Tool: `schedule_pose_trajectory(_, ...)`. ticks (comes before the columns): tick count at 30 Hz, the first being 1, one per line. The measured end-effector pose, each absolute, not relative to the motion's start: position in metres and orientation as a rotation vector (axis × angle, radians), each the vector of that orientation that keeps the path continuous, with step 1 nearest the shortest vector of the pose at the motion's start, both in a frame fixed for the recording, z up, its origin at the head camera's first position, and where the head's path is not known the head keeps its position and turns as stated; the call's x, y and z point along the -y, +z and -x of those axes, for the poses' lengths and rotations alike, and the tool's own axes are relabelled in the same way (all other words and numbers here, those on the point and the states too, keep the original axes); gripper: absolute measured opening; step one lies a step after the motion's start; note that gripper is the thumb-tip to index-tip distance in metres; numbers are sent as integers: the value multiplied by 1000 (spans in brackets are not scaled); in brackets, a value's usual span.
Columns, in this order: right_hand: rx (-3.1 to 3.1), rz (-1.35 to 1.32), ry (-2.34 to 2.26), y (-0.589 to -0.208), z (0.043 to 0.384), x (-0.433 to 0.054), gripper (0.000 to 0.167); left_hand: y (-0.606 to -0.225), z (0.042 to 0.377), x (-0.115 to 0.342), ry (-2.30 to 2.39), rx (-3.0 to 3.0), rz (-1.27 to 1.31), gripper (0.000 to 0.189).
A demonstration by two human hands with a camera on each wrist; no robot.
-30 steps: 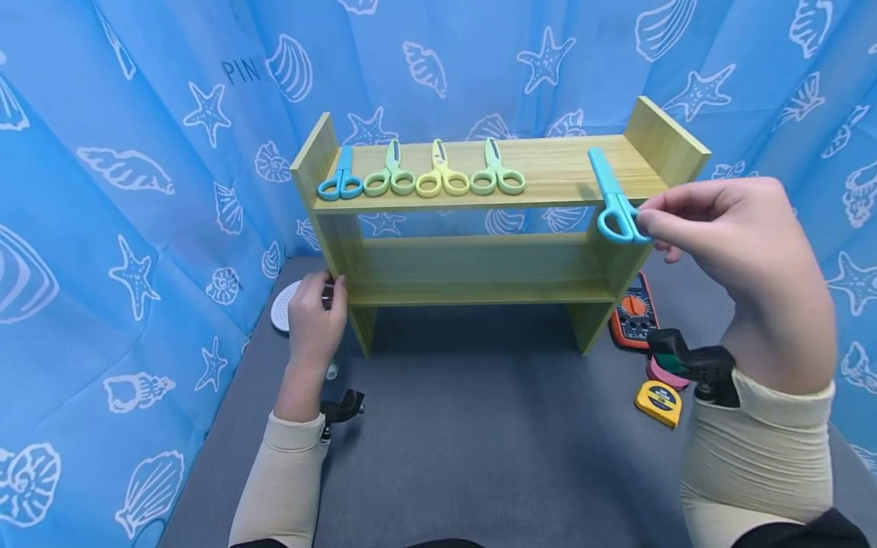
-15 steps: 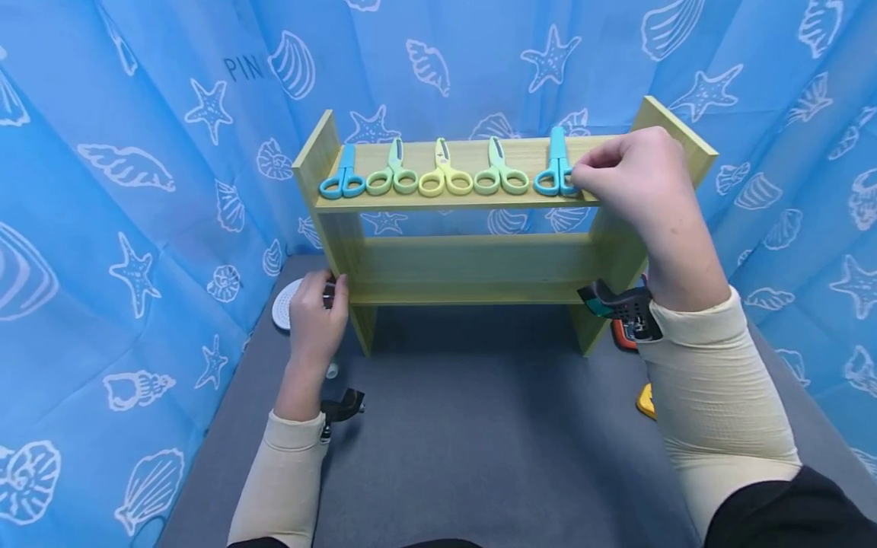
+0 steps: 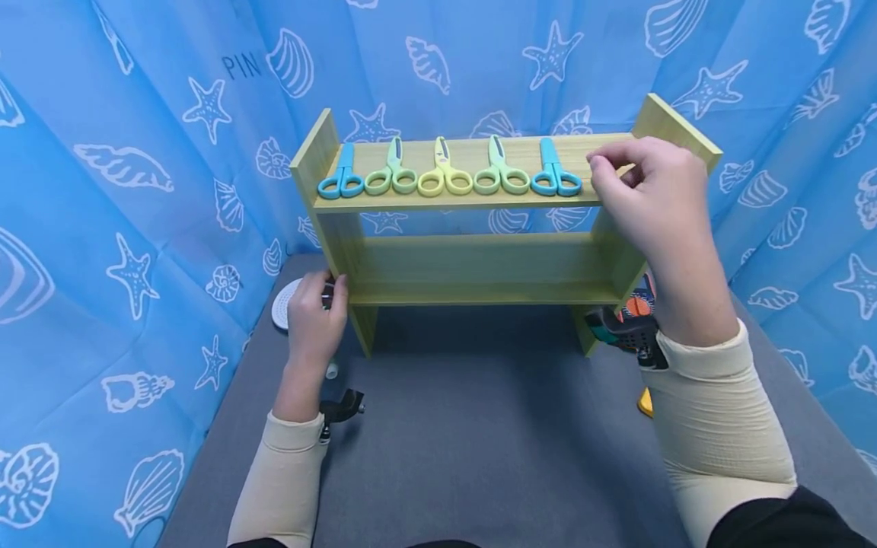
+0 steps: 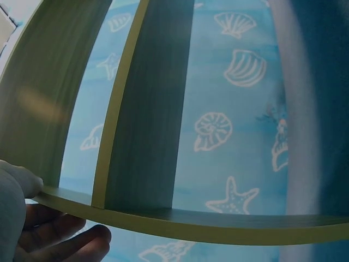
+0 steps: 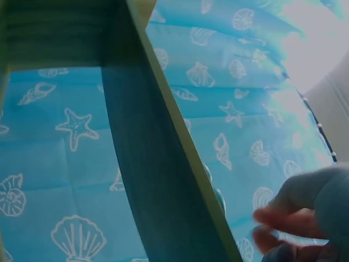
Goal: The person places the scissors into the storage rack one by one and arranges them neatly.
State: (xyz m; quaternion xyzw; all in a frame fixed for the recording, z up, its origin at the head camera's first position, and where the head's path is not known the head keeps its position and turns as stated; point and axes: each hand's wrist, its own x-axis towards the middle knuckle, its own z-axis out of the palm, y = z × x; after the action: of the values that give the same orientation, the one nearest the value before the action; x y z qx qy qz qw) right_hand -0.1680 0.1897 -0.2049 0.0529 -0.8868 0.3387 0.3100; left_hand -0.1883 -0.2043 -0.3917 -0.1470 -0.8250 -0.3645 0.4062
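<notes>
On the top board of a wooden two-tier shelf lies a row of scissors, handles toward the front. From left to right come blue scissors, green scissors, yellow scissors, green scissors and another pair of blue scissors. My left hand grips the shelf's left side panel, thumb on one face and fingers on the other. Just right of the last blue scissors hovers my right hand, apart from them, thumb and index finger close together and nothing held.
A white round object lies behind my left hand. To the right, my right arm partly hides a red-and-black multimeter and a yellow tape measure. A blue patterned curtain surrounds the grey table.
My right hand has brought the blue scissors leftward onto the top board, laid them at the row's right end, let go and drawn slightly right. My left hand has stayed on the side panel.
</notes>
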Motion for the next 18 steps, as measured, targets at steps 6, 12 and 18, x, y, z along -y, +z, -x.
schedule_pose_trajectory(6,2037,-315,953,-246,143,-195,18,-390,184,205,-891,2086,367,21)
schedule_pose_trajectory(12,2069,-372,836,-284,121,-208,16,-384,182,205,-777,2043,351,20)
schedule_pose_trajectory(18,2188,-270,758,-307,98,-232,20,-368,173,215,-651,2027,329,29)
